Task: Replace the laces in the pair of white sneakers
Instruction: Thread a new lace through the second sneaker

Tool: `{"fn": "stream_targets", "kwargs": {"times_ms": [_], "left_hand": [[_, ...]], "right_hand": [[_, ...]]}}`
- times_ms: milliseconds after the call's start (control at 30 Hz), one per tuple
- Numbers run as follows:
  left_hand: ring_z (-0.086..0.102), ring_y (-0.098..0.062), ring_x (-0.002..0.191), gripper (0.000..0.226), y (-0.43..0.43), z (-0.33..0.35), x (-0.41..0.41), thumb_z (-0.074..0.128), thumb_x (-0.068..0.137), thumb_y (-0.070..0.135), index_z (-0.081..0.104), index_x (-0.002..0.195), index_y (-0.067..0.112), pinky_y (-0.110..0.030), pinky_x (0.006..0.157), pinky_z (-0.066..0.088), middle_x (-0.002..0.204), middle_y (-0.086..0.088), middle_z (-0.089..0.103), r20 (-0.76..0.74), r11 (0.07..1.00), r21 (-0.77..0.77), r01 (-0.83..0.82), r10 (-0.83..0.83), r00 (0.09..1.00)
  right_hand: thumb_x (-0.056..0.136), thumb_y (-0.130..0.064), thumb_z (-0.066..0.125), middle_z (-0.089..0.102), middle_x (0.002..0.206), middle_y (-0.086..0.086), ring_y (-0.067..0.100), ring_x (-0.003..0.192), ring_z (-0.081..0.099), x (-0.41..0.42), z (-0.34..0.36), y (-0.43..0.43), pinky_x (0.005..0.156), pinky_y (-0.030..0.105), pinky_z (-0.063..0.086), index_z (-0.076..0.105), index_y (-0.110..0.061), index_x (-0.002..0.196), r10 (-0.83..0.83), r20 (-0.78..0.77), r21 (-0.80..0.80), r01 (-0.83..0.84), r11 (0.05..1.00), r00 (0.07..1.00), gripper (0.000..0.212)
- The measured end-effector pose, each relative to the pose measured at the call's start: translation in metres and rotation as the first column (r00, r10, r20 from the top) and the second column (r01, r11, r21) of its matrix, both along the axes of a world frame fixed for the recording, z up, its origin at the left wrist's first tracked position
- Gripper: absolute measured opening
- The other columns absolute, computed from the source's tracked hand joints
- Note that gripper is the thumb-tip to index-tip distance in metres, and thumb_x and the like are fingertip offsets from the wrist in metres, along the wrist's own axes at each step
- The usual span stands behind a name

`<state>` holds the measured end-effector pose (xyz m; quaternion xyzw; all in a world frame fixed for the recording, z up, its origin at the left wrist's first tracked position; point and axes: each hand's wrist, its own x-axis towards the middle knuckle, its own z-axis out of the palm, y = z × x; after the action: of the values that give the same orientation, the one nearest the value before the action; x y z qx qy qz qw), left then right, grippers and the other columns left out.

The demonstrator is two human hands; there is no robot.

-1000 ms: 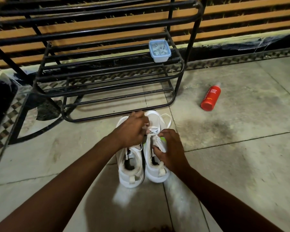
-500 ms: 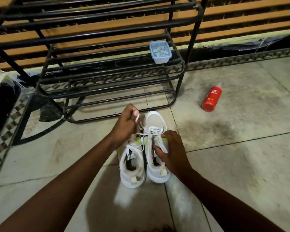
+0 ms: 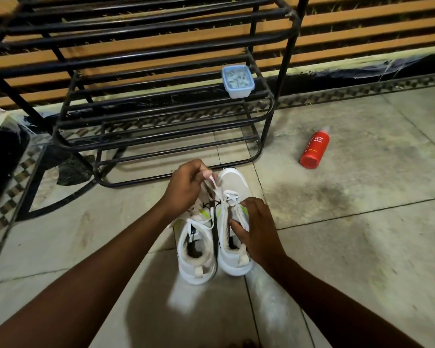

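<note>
Since the frame half a second back, little has shifted: the left hand (image 3: pixel 186 188) keeps its pinch on the white lace (image 3: pixel 212 183) and the pull looks the same, raised above the toes. Its fingers are closed tight around the lace end, which runs down taut to the eyelets of the right sneaker (image 3: pixel 232 222). The right hand (image 3: pixel 255 229) lies over that shoe's tongue and collar, fingers curled and pressing on the upper, thumb against the inner side; whether it actually grips anything or only steadies the shoe cannot be told.

Both white sneakers stand side by side, touching, on the tiled floor (image 3: pixel 349 247), heels toward the person and toes toward the rack. The left sneaker (image 3: pixel 196 249) sits partly under the left wrist, its opening and heel tab in plain view, with yellow-green accents near the midfoot.

Just beyond the toes stands a black metal shoe rack (image 3: pixel 161 101). A small blue-rimmed lidded container (image 3: pixel 237 81) rests on one of its lower tiers, near the right end. Well off to the right, a red bottle (image 3: pixel 315 149) lies on its side on the floor.
</note>
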<state>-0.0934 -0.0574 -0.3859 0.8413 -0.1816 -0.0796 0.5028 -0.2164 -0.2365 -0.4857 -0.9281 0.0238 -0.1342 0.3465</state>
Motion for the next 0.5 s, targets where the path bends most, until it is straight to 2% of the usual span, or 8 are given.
{"fn": "stream_targets", "kwargs": {"times_ms": [67, 133, 233, 300, 333, 367, 400, 500], "left_hand": [[0.069, -0.033, 0.079, 0.02, -0.005, -0.004, -0.014, 0.044, 0.108, 0.006, 0.051, 0.092, -0.005, -0.044, 0.08, 0.059, 0.083, -0.016, 0.066, -0.243, 0.971, -0.236, -0.033, -0.026, 0.97], [0.058, -0.024, 0.067, 0.023, -0.008, -0.007, -0.023, 0.039, 0.11, 0.006, 0.046, 0.089, 0.0, -0.035, 0.069, 0.052, 0.077, -0.013, 0.053, -0.221, 0.974, -0.228, -0.018, -0.034, 0.975], [0.057, -0.021, 0.072, 0.018, -0.01, -0.009, -0.023, 0.041, 0.109, 0.009, 0.048, 0.092, 0.005, -0.034, 0.066, 0.043, 0.083, -0.005, 0.057, 0.103, 0.988, 0.102, 0.12, -0.13, 0.986], [0.057, -0.026, 0.083, 0.01, -0.012, -0.007, -0.02, 0.045, 0.103, 0.013, 0.054, 0.097, 0.011, -0.037, 0.073, 0.038, 0.091, -0.002, 0.057, 0.297, 0.853, 0.477, 0.214, -0.385, 0.874], [0.056, -0.026, 0.087, 0.009, -0.012, -0.007, -0.02, 0.049, 0.096, 0.015, 0.057, 0.1, 0.015, -0.037, 0.075, 0.033, 0.095, -0.001, 0.054, 0.308, 0.749, 0.626, 0.217, -0.494, 0.813], [0.055, -0.025, 0.091, 0.015, -0.013, -0.007, -0.02, 0.054, 0.091, 0.018, 0.061, 0.103, 0.017, -0.036, 0.075, 0.028, 0.098, 0.0, 0.051, 0.293, 0.679, 0.704, 0.206, -0.543, 0.787], [0.053, -0.025, 0.094, 0.019, -0.012, -0.008, -0.02, 0.058, 0.088, 0.02, 0.064, 0.106, 0.02, -0.035, 0.076, 0.025, 0.101, 0.001, 0.048, 0.277, 0.663, 0.721, 0.2, -0.541, 0.794], [0.051, -0.027, 0.098, 0.017, -0.004, -0.008, -0.014, 0.067, 0.088, 0.015, 0.072, 0.104, 0.02, -0.033, 0.078, 0.029, 0.105, -0.003, 0.045, 0.268, 0.718, 0.675, 0.17, -0.454, 0.85]], "right_hand": [[0.091, -0.046, 0.059, 0.054, 0.123, 0.01, 0.026, 0.111, 0.053, 0.0, 0.001, 0.001, 0.097, 0.034, 0.045, 0.056, -0.005, 0.124, -0.011, -0.003, -0.007, 0.011, 1.0, 1.0, 0.052], [0.092, -0.048, 0.058, 0.054, 0.123, 0.009, 0.024, 0.11, 0.053, -0.001, 0.001, 0.002, 0.097, 0.029, 0.042, 0.056, -0.006, 0.124, -0.008, 0.015, -0.026, 0.009, 1.0, 1.0, 0.053], [0.091, -0.042, 0.066, 0.055, 0.124, 0.011, 0.027, 0.11, 0.055, 0.0, 0.003, 0.004, 0.096, 0.033, 0.046, 0.057, -0.004, 0.124, 0.011, 0.018, -0.032, -0.011, 0.999, 1.0, 0.051], [0.089, -0.035, 0.07, 0.055, 0.122, 0.012, 0.03, 0.107, 0.056, 0.001, 0.005, 0.004, 0.093, 0.038, 0.049, 0.058, -0.003, 0.122, 0.019, 0.009, -0.027, -0.019, 0.999, 1.0, 0.047], [0.089, -0.033, 0.071, 0.055, 0.12, 0.012, 0.03, 0.106, 0.057, 0.001, 0.006, 0.003, 0.092, 0.038, 0.049, 0.058, -0.004, 0.121, 0.019, 0.005, -0.028, -0.019, 0.999, 1.0, 0.045], [0.089, -0.033, 0.071, 0.055, 0.119, 0.011, 0.03, 0.106, 0.057, 0.001, 0.007, 0.003, 0.091, 0.038, 0.049, 0.059, -0.004, 0.12, 0.016, -0.003, -0.034, -0.016, 0.999, 1.0, 0.045], [0.089, -0.034, 0.071, 0.055, 0.119, 0.011, 0.029, 0.106, 0.056, 0.0, 0.008, 0.003, 0.091, 0.037, 0.049, 0.059, -0.005, 0.12, 0.011, -0.012, -0.044, -0.012, 0.999, 1.0, 0.044], [0.089, -0.037, 0.069, 0.055, 0.118, 0.009, 0.026, 0.106, 0.056, 0.0, 0.01, 0.004, 0.089, 0.035, 0.049, 0.059, -0.007, 0.119, -0.003, -0.037, -0.068, 0.001, 0.998, 0.999, 0.044]]}}
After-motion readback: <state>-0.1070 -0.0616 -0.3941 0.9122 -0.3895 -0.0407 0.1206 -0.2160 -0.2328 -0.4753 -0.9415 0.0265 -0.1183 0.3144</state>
